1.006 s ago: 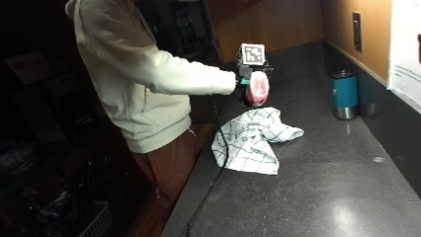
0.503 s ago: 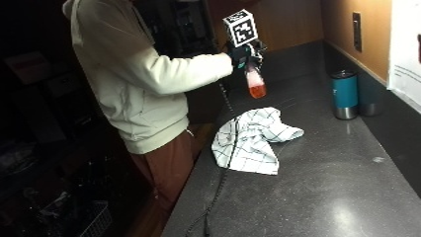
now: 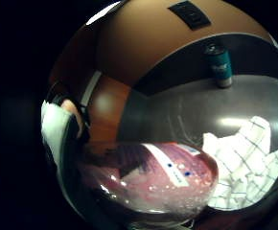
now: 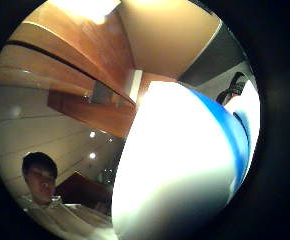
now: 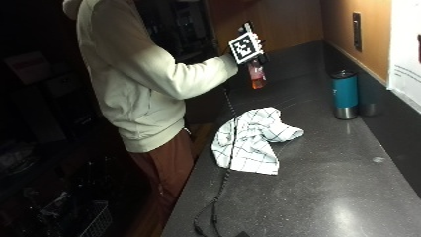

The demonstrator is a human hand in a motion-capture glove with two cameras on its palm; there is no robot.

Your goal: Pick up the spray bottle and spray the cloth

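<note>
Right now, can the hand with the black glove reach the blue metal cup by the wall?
Probably not yet: the gloved right hand grips the pinkish spray bottle. The way to the teal metal tumbler looks free.

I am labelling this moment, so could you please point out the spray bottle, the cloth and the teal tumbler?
spray bottle (image 5: 256, 76), outside view, its pink body.
cloth (image 5: 253, 140), outside view, its crumpled middle.
teal tumbler (image 5: 345, 94), outside view, its teal wall.

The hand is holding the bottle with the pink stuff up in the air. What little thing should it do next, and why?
Probably tip the nozzle down toward the white checked cloth and squeeze. The gloved right hand grips the clear spray bottle of pink liquid high above the dark counter, apart from the cloth, which lies crumpled below it. The teal travel mug stands off to the side.
</note>
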